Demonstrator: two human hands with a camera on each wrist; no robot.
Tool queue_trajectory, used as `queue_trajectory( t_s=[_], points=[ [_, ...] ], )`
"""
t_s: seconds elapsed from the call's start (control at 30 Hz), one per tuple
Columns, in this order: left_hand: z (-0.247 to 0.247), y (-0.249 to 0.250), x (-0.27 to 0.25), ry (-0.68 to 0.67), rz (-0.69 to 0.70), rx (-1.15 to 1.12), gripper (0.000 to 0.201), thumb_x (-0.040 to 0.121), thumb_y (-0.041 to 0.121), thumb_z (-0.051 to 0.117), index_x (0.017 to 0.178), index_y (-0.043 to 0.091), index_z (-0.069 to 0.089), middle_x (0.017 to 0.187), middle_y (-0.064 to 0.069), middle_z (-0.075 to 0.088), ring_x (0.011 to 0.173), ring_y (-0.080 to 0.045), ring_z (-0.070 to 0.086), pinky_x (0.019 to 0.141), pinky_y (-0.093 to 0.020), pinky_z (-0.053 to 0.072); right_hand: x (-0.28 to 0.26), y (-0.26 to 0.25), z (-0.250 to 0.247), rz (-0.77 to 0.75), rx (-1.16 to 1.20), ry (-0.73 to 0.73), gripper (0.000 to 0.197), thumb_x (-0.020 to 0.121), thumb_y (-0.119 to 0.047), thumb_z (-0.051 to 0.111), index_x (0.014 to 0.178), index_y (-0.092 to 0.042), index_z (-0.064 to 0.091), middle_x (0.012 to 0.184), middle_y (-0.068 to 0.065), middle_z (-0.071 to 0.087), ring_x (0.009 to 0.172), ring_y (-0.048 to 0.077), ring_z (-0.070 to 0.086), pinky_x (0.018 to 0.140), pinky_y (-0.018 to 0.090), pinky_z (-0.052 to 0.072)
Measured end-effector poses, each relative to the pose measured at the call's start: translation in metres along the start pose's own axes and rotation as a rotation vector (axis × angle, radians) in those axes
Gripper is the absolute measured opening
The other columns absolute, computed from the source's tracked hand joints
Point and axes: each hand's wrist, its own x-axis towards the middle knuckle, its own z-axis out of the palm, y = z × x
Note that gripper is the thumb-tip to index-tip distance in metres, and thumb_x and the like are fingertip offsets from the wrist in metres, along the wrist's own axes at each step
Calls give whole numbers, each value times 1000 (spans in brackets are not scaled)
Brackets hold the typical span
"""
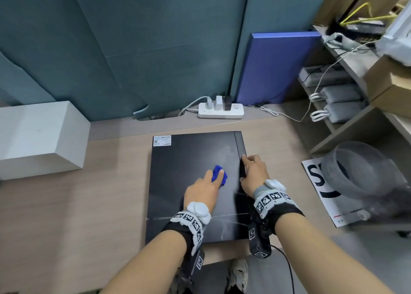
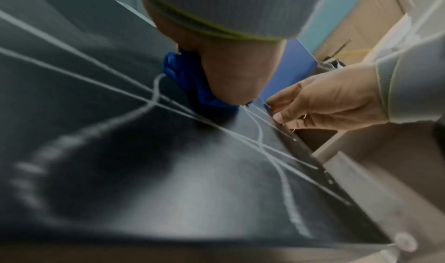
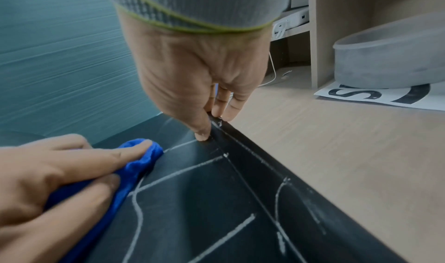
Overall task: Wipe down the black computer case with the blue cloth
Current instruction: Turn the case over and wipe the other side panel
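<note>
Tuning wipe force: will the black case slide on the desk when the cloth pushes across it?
Probably little: the black computer case lies flat and broad on the desk. The right hand grips its edge, suggesting bracing helps. The blue cloth is soft and bunched.

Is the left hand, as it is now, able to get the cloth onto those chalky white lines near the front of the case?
Probably yes: the left hand already presses the cloth on the case; the lines lie uncovered beside its wrist.

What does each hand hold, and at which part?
Left hand presses the bunched cloth under straight fingers. Right hand grips the case by its right edge.
</note>
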Motion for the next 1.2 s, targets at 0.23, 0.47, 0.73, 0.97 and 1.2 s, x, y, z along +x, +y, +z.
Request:
queue_trajectory(
  t_s=[0.23,0.47,0.73,0.97,1.2],
  points=[
    [-8,-46,21,116,-310,-21,56,96,33,49,149,41,30,123,-5,41,66,-28,46,54,-33,35,-2,16,-8,80,110,-80,70,92,-20,72,153,-26,39,128,10,50,117,30,57,102,37,46],
    [1,19,12,96,-28,38,59,95,28,47,149,41,27,119,-3,43,77,-28,56,50,-33,38,6,28,-9,107,217,-83,71,91,-19,73,152,-35,42,129,3,59,121,27,58,103,33,45],
    [-5,-16,35,110,132,46,56,90,31,57,142,45,41,103,-2,47,63,-27,53,43,-30,38,6,39,-8,128,332,-88,66,96,-3,57,149,-41,46,109,-1,66,101,20,61,92,19,41],
    [1,32,22,107,311,3,57,92,30,54,144,43,35,106,-2,46,73,-28,55,48,-32,45,11,51,-4,113,432,-107,60,96,-4,56,144,-40,53,101,1,63,89,18,58,94,21,45],
    [1,6,31,133,588,127,48,92,36,39,138,47,46,91,1,47,60,-23,49,40,-27,33,9,61,5,77,546,-129,65,94,3,45,136,-45,60,87,0,60,67,17,49,77,28,53]
  ],
)
